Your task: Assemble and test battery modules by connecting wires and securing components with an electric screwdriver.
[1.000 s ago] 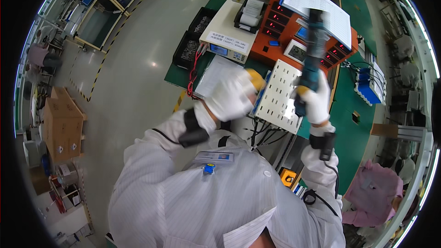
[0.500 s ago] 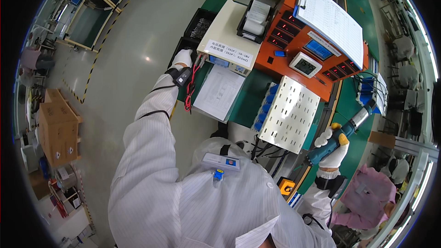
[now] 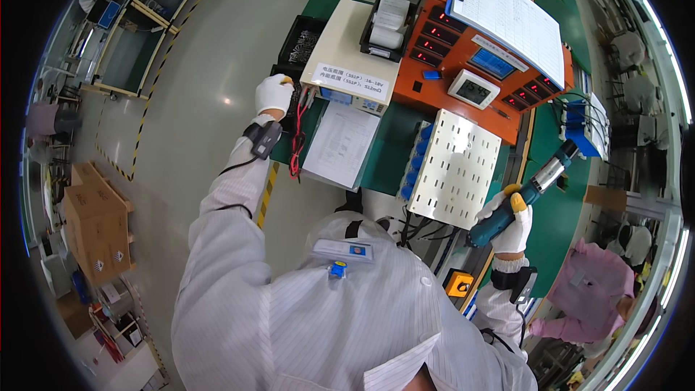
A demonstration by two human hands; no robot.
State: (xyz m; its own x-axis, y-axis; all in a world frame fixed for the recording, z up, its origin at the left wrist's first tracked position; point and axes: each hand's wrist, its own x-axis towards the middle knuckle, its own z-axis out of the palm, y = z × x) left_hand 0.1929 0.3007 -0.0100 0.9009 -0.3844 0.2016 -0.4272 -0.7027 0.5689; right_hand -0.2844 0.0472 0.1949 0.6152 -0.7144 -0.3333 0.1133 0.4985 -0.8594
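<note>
My left hand (image 3: 275,95), in a white glove with yellow fingertips, is closed at the near black bin (image 3: 287,117) on the left. Its fingers curl inward, and whether anything small is between them I cannot make out. On the right, my gloved right hand (image 3: 512,224) wraps round a teal power screwdriver (image 3: 527,195) with a silver front part. The tool lies slantwise, its black nose toward a blue block with a white panel (image 3: 585,129). Red test leads (image 3: 295,146) hang from the cream meter (image 3: 351,51) beside my left hand.
A far black bin (image 3: 302,40) holds small metal parts. An orange instrument box (image 3: 434,98) carries a clipboard (image 3: 507,14) and a small clock (image 3: 474,90). Before it stands a slotted white panel (image 3: 455,166). Papers (image 3: 342,143) hang below the meter. A person in pink (image 3: 590,286) sits at right.
My left hand has come up and back a little at the bin, so its yellow fingertips now show. The view has shifted slightly; my right hand keeps its hold on the power screwdriver.
</note>
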